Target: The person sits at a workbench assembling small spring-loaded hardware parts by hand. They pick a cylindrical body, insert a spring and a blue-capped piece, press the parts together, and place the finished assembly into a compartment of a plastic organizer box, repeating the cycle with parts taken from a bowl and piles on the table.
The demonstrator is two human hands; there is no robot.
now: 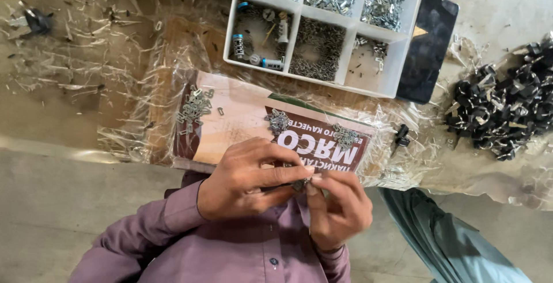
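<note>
My left hand [247, 179] and my right hand [340, 208] meet close to my chest, fingertips pinched together on a small dark metal part [298, 185] that is mostly hidden. Just beyond them lies a cardboard sheet [242, 116] wrapped in clear plastic. On it sit three small heaps of metal pieces: one at the left [194, 109], one in the middle [278, 120], one to the right [344, 136]. I wear a purple shirt [230, 254].
A white compartment tray [403, 52] at the top holds metal clips, springs and small cylinders. A black flat object [429, 46] lies beside it. A pile of black parts [507, 110] sits at the right. Shavings litter the worktop at left. Teal cloth [449, 237] is at lower right.
</note>
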